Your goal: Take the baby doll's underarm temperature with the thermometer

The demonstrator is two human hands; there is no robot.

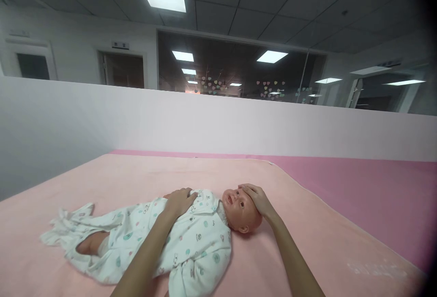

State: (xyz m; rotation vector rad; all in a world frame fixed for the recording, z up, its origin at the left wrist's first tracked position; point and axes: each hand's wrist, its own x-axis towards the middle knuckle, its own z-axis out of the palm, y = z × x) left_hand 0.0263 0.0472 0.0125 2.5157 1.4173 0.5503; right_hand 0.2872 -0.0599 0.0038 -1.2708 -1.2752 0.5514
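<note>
A baby doll point(239, 208) lies on its back on a light pink blanket point(136, 178), head to the right. It wears a white printed romper point(194, 242) that hangs loose at the legs. My left hand point(179, 200) lies flat on the doll's chest, fingers stretched out. My right hand point(256, 197) rests over the top of the doll's head, fingers curved along the forehead. Neither hand holds anything else.
The blanket covers a darker pink surface point(368, 188) that shows at the right and back. A white partition wall point(218, 119) runs behind it. Beyond are doors, a dark glass window and ceiling lights.
</note>
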